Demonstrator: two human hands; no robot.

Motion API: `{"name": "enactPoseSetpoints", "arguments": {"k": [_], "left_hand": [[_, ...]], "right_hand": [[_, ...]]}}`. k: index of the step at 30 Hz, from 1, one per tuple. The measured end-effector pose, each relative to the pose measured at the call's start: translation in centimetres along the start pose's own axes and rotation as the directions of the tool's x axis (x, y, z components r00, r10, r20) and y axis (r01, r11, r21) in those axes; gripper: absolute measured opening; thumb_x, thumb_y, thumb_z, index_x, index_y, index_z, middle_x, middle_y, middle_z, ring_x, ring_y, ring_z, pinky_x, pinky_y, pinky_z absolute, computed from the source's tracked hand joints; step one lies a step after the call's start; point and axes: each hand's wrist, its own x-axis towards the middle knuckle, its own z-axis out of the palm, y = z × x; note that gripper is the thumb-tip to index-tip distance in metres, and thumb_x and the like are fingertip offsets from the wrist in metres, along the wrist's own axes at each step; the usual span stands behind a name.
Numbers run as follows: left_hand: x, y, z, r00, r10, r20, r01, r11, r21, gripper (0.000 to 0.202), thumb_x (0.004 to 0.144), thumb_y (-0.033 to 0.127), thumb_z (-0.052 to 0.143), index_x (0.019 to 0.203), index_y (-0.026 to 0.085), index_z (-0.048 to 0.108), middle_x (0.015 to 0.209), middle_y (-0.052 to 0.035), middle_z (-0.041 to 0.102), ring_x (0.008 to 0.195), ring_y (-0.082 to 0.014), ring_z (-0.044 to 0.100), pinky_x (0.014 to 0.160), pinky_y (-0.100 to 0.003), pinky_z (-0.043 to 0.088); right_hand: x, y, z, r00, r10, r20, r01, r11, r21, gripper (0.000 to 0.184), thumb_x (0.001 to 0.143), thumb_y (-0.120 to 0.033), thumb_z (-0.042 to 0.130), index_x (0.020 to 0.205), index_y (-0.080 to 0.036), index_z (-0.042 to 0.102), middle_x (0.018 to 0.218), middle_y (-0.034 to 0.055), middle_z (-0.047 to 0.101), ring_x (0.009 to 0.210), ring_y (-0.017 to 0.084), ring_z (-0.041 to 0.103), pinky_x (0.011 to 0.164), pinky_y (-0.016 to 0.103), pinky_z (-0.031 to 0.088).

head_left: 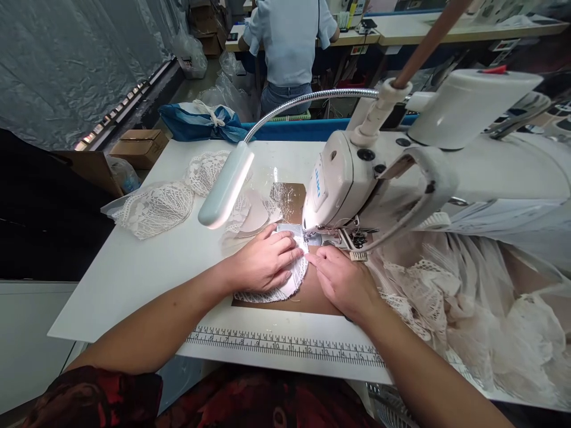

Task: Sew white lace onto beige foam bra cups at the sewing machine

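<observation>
A white lace bra cup [295, 274] lies under the head of the sewing machine [332, 178], its curved edge towards me. My left hand [266, 258] rests on the cup with fingers stretched out flat, left of the needle area. Close to the presser foot, my right hand [343, 279] has its index finger at the cup's right edge. Its other fingers are curled in, and whatever they may hold is hidden. Brown board [321, 291] shows beneath the cup and both hands. The needle itself is too small to make out.
Finished-looking lace cups [154, 208] lie on the left of the white table [120, 285]. A lamp [226, 184] hangs low over the work. Sheer lace fabric [482, 297] is heaped at right. A measuring tape [285, 348] runs along the front edge. Ahead sits a person [292, 47].
</observation>
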Motion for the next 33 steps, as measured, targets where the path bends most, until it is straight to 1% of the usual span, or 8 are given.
{"name": "enactPoseSetpoints", "arguments": {"k": [4,8,14,22,25,28,30,33], "left_hand": [[-0.03,-0.11,0.22,0.999,-0.028,-0.017,0.028,1.000,-0.010,0.040,0.090,0.030,0.044,0.123,0.009,0.053,0.108,-0.0166,0.059,0.109,-0.0306,0.051,0.099,-0.052,0.033],[0.04,-0.05,0.33,0.999,-0.033,-0.018,0.033,0.999,0.004,0.038,0.090,0.029,0.043,0.120,0.009,0.055,0.108,-0.0172,0.059,0.111,-0.0316,0.050,0.098,-0.051,0.034],[0.10,-0.04,0.41,0.999,-0.031,-0.035,0.032,0.999,0.010,0.038,0.090,0.028,0.044,0.118,0.008,0.057,0.109,-0.0177,0.059,0.113,-0.0323,0.049,0.099,-0.052,0.034],[0.36,-0.29,0.49,0.992,-0.102,-0.073,0.106,0.993,0.053,0.036,0.089,0.029,0.045,0.116,0.008,0.058,0.108,-0.0164,0.059,0.116,-0.0323,0.047,0.103,-0.052,0.033],[0.47,-0.19,0.48,0.989,-0.119,-0.085,0.126,0.988,0.088,0.037,0.090,0.030,0.044,0.117,0.008,0.058,0.112,-0.0172,0.058,0.120,-0.0340,0.044,0.104,-0.053,0.031],[0.65,-0.07,0.43,0.992,-0.087,-0.088,0.095,0.990,0.102,0.036,0.090,0.027,0.045,0.118,0.009,0.058,0.115,-0.0180,0.059,0.120,-0.0348,0.045,0.102,-0.056,0.032],[0.76,-0.06,0.42,0.996,-0.029,-0.087,0.036,0.996,0.087,0.035,0.090,0.024,0.046,0.120,0.009,0.058,0.118,-0.0183,0.060,0.118,-0.0335,0.047,0.100,-0.055,0.034],[0.81,-0.23,0.52,0.995,0.065,-0.081,-0.062,0.997,0.037,0.036,0.090,0.021,0.047,0.123,0.009,0.057,0.120,-0.0192,0.060,0.118,-0.0313,0.049,0.098,-0.051,0.039]], "right_hand": [[-0.09,0.00,0.13,1.000,0.007,0.011,-0.007,1.000,-0.017,0.035,0.085,-0.010,0.043,0.102,-0.022,0.071,0.086,0.0041,0.067,0.070,0.014,0.055,0.058,0.026,0.034],[-0.13,0.04,0.14,1.000,0.007,0.015,-0.006,1.000,-0.018,0.035,0.086,-0.011,0.042,0.103,-0.021,0.071,0.085,0.0043,0.066,0.069,0.014,0.054,0.057,0.026,0.032],[-0.10,0.05,0.24,1.000,0.012,0.022,-0.011,1.000,-0.014,0.037,0.085,-0.010,0.043,0.105,-0.022,0.071,0.085,0.0046,0.065,0.073,0.016,0.055,0.057,0.026,0.032],[0.25,-0.03,0.81,0.995,0.093,0.034,-0.093,0.996,-0.015,0.041,0.086,-0.011,0.042,0.118,-0.023,0.066,0.092,0.0058,0.068,0.083,0.018,0.058,0.065,0.026,0.039],[0.34,-0.02,0.95,0.991,0.133,0.033,-0.132,0.991,-0.034,0.043,0.086,-0.012,0.043,0.122,-0.023,0.064,0.094,0.0068,0.068,0.082,0.019,0.059,0.066,0.027,0.041],[0.33,-0.05,0.93,0.988,0.148,0.035,-0.146,0.988,-0.057,0.043,0.086,-0.012,0.043,0.123,-0.021,0.063,0.092,0.0084,0.069,0.080,0.019,0.060,0.064,0.027,0.042],[0.28,-0.08,0.87,0.989,0.147,0.018,-0.146,0.987,-0.064,0.041,0.087,-0.013,0.042,0.120,-0.019,0.065,0.092,0.0093,0.069,0.079,0.020,0.060,0.064,0.028,0.043],[0.18,-0.09,0.79,0.990,0.137,-0.017,-0.138,0.988,-0.065,0.038,0.089,-0.015,0.041,0.116,-0.017,0.067,0.093,0.0101,0.069,0.082,0.021,0.061,0.067,0.028,0.044]]}}
